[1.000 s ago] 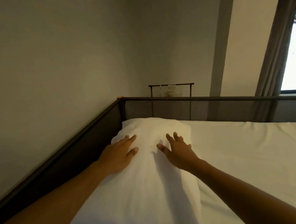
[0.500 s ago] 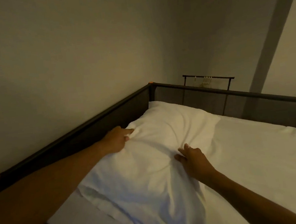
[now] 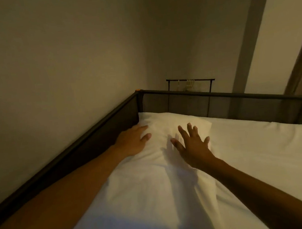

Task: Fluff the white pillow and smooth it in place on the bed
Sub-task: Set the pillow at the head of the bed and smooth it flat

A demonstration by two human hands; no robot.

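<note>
The white pillow lies lengthwise on the bed, along the left rail, its far end in the corner of the frame. My left hand rests flat on the pillow's far left part, beside the rail, fingers loosely spread. My right hand lies flat on the pillow's far right part with fingers wide apart. Neither hand holds any fabric. The white sheet covers the mattress to the right.
A dark metal bed frame with mesh panels runs along the left and the far side, close to the grey wall. A small black rack with hangers stands behind the far rail.
Half a second ago my left hand pinched the pillow's left edge and the right pressed its side. Now both lie flat and open, further up the pillow, which looks smoother.
</note>
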